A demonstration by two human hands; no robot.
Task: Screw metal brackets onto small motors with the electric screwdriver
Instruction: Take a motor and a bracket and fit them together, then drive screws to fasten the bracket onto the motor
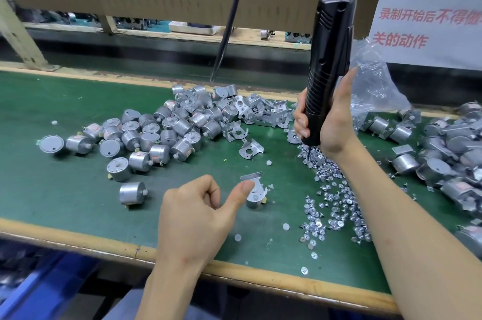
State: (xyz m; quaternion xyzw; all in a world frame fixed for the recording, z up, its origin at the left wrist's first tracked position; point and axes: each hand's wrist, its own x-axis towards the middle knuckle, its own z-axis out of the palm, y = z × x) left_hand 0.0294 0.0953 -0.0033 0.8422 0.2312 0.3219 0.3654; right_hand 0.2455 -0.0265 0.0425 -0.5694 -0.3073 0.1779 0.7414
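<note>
My right hand (336, 126) grips the black electric screwdriver (331, 40), which hangs upright from a hook and cable. Its bit dips into the top of a spread of loose screws (336, 205). A small silver motor with a metal bracket on top (257, 195) stands on the green mat (65, 189) in front of me. My left hand (195, 218) lies beside it with fingers curled. Its outstretched thumb tip touches the bracket's left side.
Bare motors (156, 131) are heaped at centre left, one lone motor (131, 193) nearer me. Loose brackets (260, 111) lie behind the screwdriver. Motors with brackets (448, 158) pile at the right by a plastic bag (373, 84). Black cables (229, 27) hang at the back.
</note>
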